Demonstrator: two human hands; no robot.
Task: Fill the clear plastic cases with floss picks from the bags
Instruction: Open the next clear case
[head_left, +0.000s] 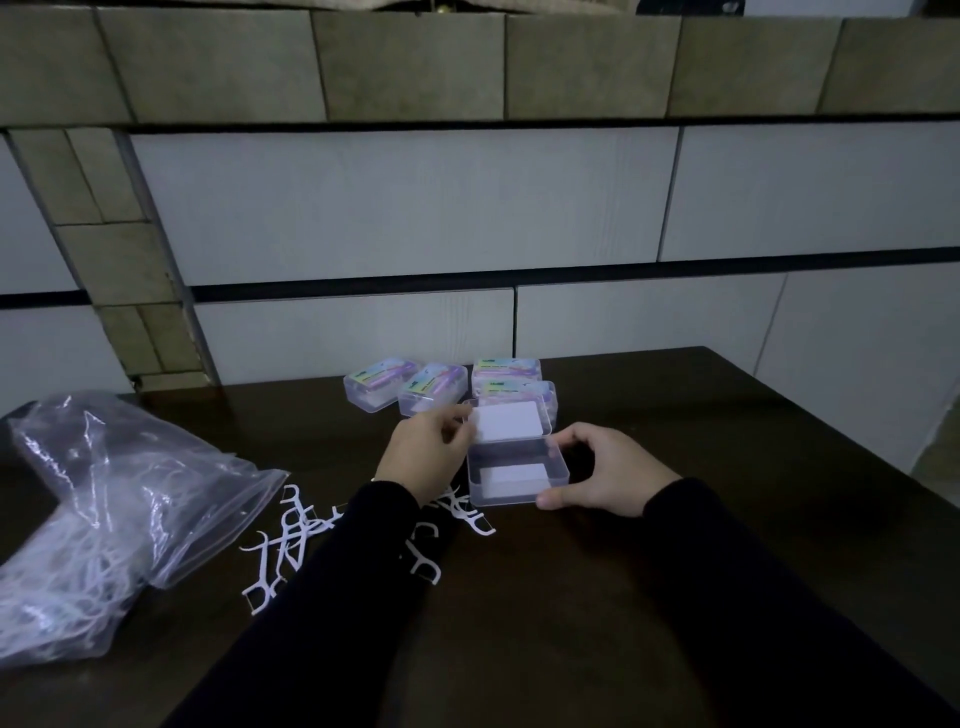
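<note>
Case, clear hinged plastic box (517, 470), sits open between your hands: left hand (428, 457) pinches its raised lid, right hand (605, 475) grips its base. Loose white floss picks (291, 540), light and springy, lie left of it; pinch their handles.

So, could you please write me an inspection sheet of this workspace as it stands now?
Surface: dark wooden table, dimly lit.
Job's things: open clear case, lid raised, no picks visible inside, a white card in it; zip bag of floss picks at left; loose floss picks spilled beside it.
Clutter: four closed cases with colourful labels at the back.
Hands: left hand pinches the lid's edge; right hand grips the case's base.
Cables: nothing seen.
Surroundings: tiled wall behind the table.
</note>
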